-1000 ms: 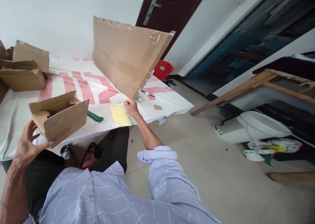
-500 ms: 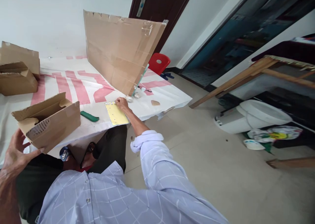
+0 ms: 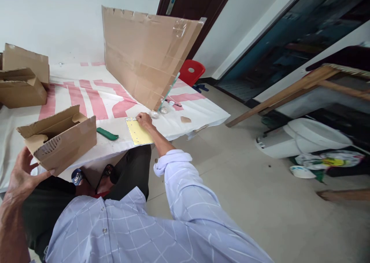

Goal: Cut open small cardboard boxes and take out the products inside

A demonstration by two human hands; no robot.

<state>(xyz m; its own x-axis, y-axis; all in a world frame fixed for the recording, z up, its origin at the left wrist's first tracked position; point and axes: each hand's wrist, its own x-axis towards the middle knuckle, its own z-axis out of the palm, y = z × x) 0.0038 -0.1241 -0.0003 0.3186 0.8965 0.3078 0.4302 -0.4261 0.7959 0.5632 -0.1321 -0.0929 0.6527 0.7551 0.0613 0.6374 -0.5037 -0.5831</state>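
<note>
My left hand holds an open cardboard box by its near end, thumb under the bottom edge, above the table's front edge. My right hand reaches out over the table and rests at the top corner of a yellow sheet, fingers curled down on it. Whether it pinches anything is too small to tell. A green-handled tool lies between the box and the yellow sheet. Small shiny objects lie just past my right hand.
A large cardboard sheet stands tilted on the table behind my right hand. More cardboard boxes sit at the far left. A red stool, a dark door, a wooden frame and a white appliance are to the right.
My right hand moved from the cardboard sheet's lower edge down to the yellow sheet's corner. My left hand with the box shifted slightly left and down as the view moved.
</note>
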